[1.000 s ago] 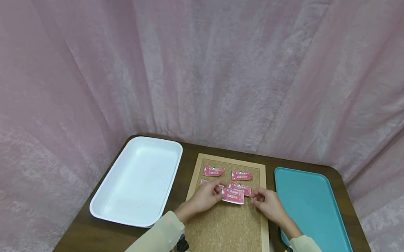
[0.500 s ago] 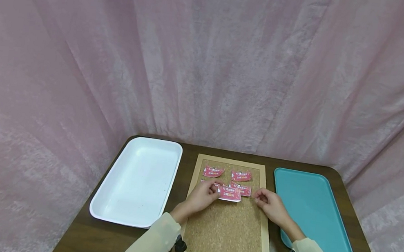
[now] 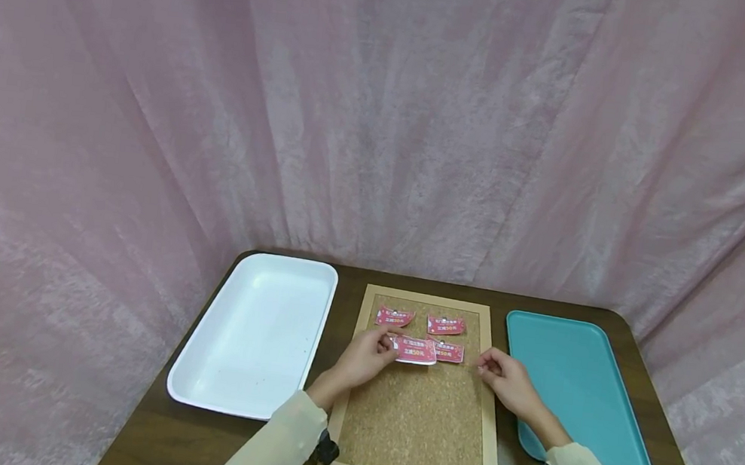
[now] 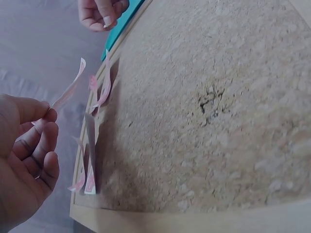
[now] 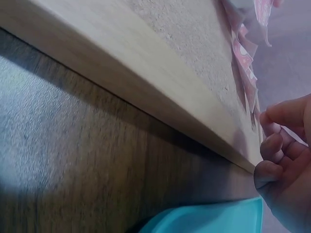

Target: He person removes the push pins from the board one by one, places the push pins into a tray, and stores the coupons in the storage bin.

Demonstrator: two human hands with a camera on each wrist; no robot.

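Observation:
My left hand [image 3: 361,356] pinches a pink paper coupon [image 3: 413,350] with white and yellow print between thumb and index finger. It is raised over the corkboard [image 3: 416,426]; in the left wrist view this coupon [image 4: 70,91] bends upward. Coupons hang fixed near the far end of the board: an upper left one [image 3: 395,317], an upper right one [image 3: 446,325] and a lower right one [image 3: 450,352], partly covered by the held coupon. Over the board's right frame, my right hand [image 3: 508,383] has curled fingers, thumb near index; whether something tiny is between the tips is not visible.
A white tray [image 3: 245,407] stands left of the board and a teal tray [image 3: 577,390] right of it. All rest on a dark wooden table [image 3: 140,432]. Pink curtains [image 3: 385,112] hang behind and at the sides.
My left hand has moved left with the coupon, away from the lower right coupon. My right hand has drawn off to the right, toward the teal tray. Trays and board stay put.

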